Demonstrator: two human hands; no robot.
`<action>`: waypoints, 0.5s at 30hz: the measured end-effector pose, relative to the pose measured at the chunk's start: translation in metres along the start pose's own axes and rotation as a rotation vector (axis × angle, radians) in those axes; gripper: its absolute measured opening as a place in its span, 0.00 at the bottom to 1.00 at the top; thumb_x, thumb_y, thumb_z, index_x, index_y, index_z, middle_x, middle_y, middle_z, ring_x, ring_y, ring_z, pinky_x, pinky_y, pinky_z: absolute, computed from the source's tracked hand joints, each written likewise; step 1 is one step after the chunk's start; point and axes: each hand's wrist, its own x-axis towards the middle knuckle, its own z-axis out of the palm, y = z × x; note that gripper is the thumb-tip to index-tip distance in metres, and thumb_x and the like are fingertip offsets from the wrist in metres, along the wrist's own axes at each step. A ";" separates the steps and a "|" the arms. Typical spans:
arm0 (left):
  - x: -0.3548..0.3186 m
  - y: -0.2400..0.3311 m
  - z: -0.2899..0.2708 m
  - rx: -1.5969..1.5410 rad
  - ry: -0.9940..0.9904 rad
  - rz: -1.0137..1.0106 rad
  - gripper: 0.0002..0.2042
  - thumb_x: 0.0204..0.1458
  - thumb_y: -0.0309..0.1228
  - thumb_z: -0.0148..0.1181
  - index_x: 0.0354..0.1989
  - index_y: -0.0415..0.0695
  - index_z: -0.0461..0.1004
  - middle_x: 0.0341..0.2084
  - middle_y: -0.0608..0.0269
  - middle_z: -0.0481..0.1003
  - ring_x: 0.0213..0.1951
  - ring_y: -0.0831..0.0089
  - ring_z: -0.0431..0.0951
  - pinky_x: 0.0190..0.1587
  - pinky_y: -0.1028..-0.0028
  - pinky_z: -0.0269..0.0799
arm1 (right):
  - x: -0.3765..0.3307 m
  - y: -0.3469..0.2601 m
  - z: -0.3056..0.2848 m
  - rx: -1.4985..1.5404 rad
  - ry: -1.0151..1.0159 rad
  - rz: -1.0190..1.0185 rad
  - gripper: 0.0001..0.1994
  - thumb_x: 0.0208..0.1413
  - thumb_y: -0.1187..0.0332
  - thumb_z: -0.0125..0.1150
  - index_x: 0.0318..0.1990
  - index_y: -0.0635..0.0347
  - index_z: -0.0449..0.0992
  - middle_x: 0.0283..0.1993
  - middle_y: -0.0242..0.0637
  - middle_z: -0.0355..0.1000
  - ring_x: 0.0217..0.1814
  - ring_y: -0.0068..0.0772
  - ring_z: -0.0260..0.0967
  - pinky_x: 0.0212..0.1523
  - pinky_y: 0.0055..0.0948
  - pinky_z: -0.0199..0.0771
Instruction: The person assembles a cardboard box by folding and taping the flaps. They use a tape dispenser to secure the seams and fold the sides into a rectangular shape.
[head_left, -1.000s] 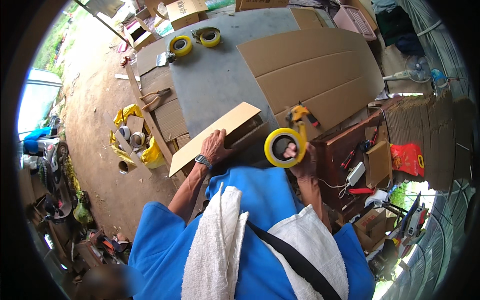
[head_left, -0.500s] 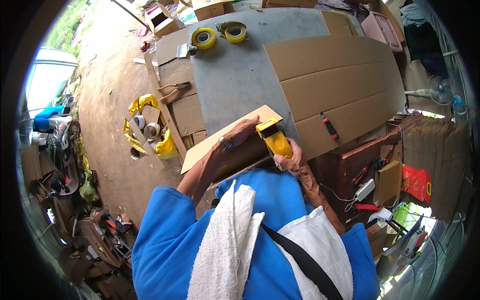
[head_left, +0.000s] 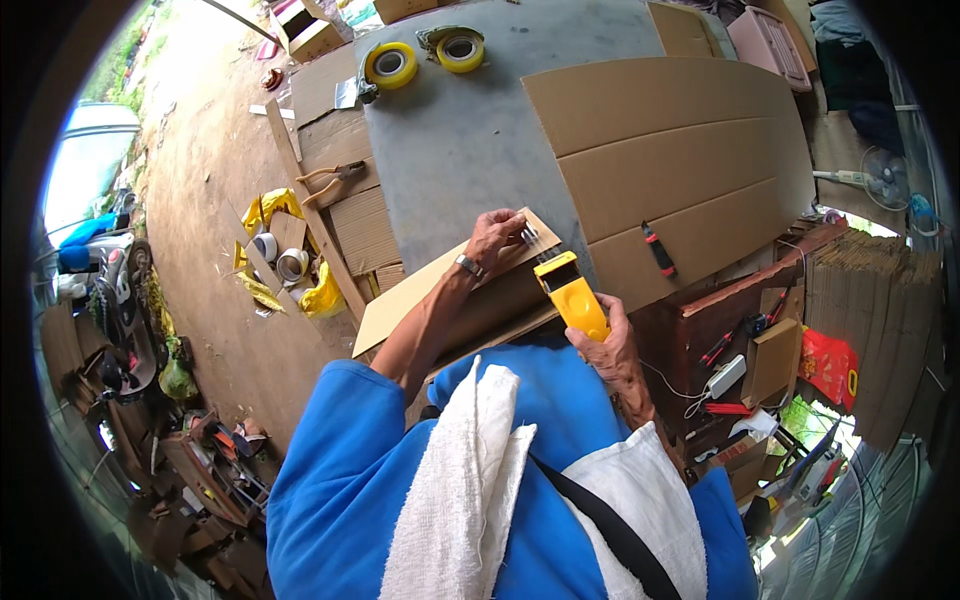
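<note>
Cardboard taping at a grey work table (head_left: 470,150), hands on a folded brown cardboard box (head_left: 470,290).

Largest first: wide flat brown cardboard sheet (head_left: 680,150) spread over the table's right half, small red-handled tool (head_left: 658,250) lying on it. Folded box at the near table edge, just in front of the blue-sleeved body. Two yellow tape rolls (head_left: 425,58) side by side at the far table edge. On the ground to the left, yellow plastic bag (head_left: 290,265) lying open with two pale tape rolls (head_left: 280,258) inside. Left hand (head_left: 492,240) pressed flat on the box top, fingers spread and slightly curled, wristwatch showing. Right hand (head_left: 612,345) wrapped tight around yellow handheld tape dispenser (head_left: 570,295), its front end touching the box just beside the left fingertips.
</note>
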 end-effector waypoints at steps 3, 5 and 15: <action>0.005 -0.011 0.004 0.118 0.097 0.061 0.11 0.61 0.34 0.60 0.35 0.38 0.78 0.28 0.65 0.80 0.32 0.76 0.80 0.38 0.75 0.76 | 0.008 -0.003 0.000 0.024 0.025 -0.017 0.35 0.48 0.57 0.75 0.56 0.66 0.61 0.35 0.39 0.74 0.26 0.20 0.70 0.28 0.22 0.74; 0.008 -0.019 0.000 0.371 0.166 0.161 0.12 0.60 0.34 0.59 0.33 0.36 0.79 0.25 0.66 0.79 0.28 0.75 0.80 0.32 0.75 0.74 | 0.011 -0.003 0.000 0.011 0.020 0.011 0.35 0.48 0.57 0.75 0.56 0.66 0.61 0.35 0.40 0.74 0.27 0.21 0.71 0.28 0.23 0.74; -0.004 -0.021 0.019 0.997 0.238 0.385 0.13 0.50 0.37 0.66 0.33 0.37 0.81 0.28 0.47 0.80 0.30 0.53 0.82 0.34 0.62 0.76 | 0.006 0.007 -0.006 0.029 -0.001 0.152 0.29 0.48 0.50 0.75 0.44 0.65 0.70 0.31 0.35 0.74 0.28 0.22 0.73 0.31 0.22 0.75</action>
